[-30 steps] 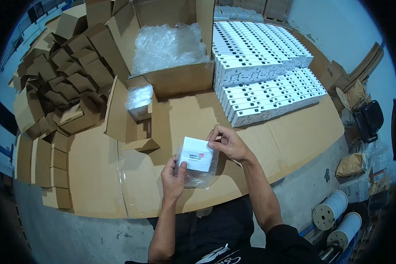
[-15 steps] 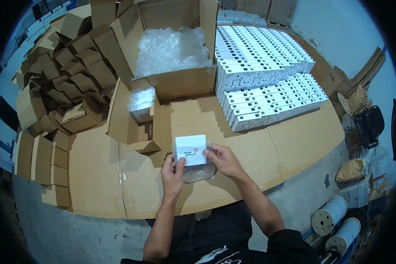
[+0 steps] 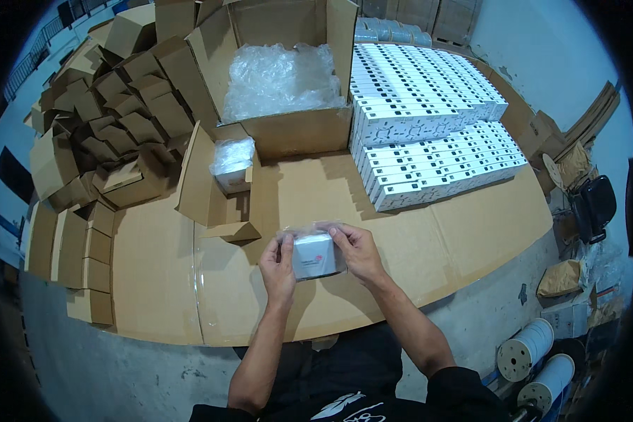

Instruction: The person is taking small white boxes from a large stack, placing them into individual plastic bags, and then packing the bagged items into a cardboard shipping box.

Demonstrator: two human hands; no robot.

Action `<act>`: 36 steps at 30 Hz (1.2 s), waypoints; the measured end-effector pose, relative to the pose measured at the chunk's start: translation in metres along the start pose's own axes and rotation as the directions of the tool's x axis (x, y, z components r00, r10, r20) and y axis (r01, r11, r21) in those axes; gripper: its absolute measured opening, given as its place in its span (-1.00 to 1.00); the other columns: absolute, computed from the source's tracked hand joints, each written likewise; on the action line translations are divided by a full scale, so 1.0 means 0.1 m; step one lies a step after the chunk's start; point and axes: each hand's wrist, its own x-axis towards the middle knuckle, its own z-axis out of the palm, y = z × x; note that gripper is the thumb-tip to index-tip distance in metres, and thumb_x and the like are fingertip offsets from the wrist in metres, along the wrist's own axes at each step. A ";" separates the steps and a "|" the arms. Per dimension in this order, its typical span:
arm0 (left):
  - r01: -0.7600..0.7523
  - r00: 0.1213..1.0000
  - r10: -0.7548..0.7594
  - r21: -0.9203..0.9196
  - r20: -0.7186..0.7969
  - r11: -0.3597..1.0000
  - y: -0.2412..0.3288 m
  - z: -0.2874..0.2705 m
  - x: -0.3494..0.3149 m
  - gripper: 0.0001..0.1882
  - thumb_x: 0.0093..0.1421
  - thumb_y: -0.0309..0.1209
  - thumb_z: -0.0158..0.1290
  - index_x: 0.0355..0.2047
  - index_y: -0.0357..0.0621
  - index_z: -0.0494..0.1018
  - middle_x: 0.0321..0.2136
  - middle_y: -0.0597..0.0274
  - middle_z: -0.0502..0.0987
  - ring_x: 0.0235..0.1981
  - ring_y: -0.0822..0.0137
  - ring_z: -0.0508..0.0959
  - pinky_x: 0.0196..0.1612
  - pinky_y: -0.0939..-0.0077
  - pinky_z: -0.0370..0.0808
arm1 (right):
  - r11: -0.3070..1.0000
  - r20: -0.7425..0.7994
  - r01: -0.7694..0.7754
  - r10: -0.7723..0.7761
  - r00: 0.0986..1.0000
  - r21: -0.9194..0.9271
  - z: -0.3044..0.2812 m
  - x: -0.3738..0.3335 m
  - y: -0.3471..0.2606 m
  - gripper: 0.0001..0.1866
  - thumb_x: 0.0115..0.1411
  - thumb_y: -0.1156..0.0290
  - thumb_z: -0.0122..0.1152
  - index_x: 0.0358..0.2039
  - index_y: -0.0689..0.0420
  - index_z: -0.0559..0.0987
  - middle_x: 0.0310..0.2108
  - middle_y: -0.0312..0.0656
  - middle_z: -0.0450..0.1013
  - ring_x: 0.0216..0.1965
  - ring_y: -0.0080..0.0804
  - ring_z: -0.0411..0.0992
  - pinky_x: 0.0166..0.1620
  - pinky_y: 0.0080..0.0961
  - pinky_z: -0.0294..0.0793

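Between my two hands is a small white box [image 3: 314, 256] with a small red mark, sitting inside a clear plastic bag [image 3: 309, 230]. My left hand [image 3: 278, 271] pinches the bag's upper left corner, thumb on top. My right hand [image 3: 357, 252] grips the upper right corner in the same way. Beyond my left hand stands an open brown carton [image 3: 233, 231], with several plastic-wrapped white boxes [image 3: 232, 162] in its far end.
A large open carton [image 3: 295, 133] full of clear plastic bags [image 3: 281, 81] stands at the back. To its right are stacked rows of white boxes [image 3: 436, 158]. Many open brown cartons [image 3: 130, 105] pile up at the left. Cable spools [image 3: 527, 348] stand on the floor at right.
The white box has slid down into the plastic bag, and both hands have shifted to the bag's upper edge. The view has moved slightly.
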 end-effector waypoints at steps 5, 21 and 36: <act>-0.005 0.996 0.024 -0.218 0.088 0.976 -0.04 -0.08 0.10 -0.80 0.38 -0.40 0.09 -0.14 -0.31 0.53 -0.16 0.17 0.62 -0.15 0.45 0.56 0.00 0.56 0.46 | 0.977 0.028 0.067 -0.074 0.997 0.202 -0.03 -0.02 -0.17 -0.67 0.46 0.38 -0.01 0.01 0.36 0.59 -0.09 -0.16 0.58 -0.04 -0.47 0.49 0.09 -0.48 0.45; 0.027 0.920 -0.025 -0.002 0.390 1.000 0.08 -0.26 0.19 -0.83 0.22 -0.61 0.20 -0.17 -0.27 0.59 -0.09 0.21 0.57 -0.13 0.44 0.56 -0.11 0.60 0.52 | 0.988 0.132 0.141 -0.132 0.982 -0.059 -0.25 -0.06 -0.17 -0.78 0.23 0.59 0.27 -0.10 0.27 0.63 -0.11 -0.21 0.57 -0.06 -0.52 0.49 0.01 -0.52 0.51; 0.072 0.986 -0.047 -0.153 0.161 0.986 -0.14 -0.07 0.26 -0.82 0.26 -0.51 0.21 -0.33 -0.15 0.37 -0.30 0.23 0.57 -0.28 0.53 0.50 -0.17 0.60 0.45 | 0.955 -0.079 0.198 -0.185 0.980 0.222 -0.02 0.11 0.11 -0.84 0.31 0.60 0.15 -0.34 0.19 0.33 -0.05 -0.02 0.52 -0.14 -0.51 0.45 -0.01 -0.52 0.46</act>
